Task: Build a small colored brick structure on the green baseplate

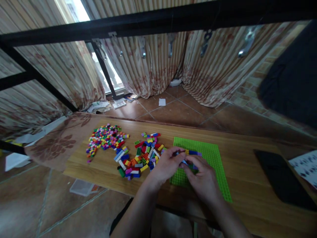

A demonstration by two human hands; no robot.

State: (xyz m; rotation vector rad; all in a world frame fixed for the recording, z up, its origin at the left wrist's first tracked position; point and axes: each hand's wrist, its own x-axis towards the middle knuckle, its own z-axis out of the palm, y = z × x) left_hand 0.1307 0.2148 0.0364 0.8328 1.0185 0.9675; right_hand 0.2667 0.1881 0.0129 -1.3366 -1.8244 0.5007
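My left hand [167, 163] and my right hand [203, 175] meet over a green studded baseplate [217, 160]. The fingers of both are closed in a pinch around a small light blue toy brick [184, 162], mostly hidden by the fingertips. Just beyond my right fingers, a row of blue and purple bricks [195, 153] shows on the baseplate, with a bit of yellow at its left end. Left of my left hand, a loose pile of larger mixed bricks [138, 160] spreads over the wooden table.
A heap of smaller coloured bricks [105, 137] lies at the table's left end. On the right are a black flat slab [279, 175] and a printed sheet [305, 167]. A black metal rail [153, 24] with hanging clips crosses above; curtains hang behind it.
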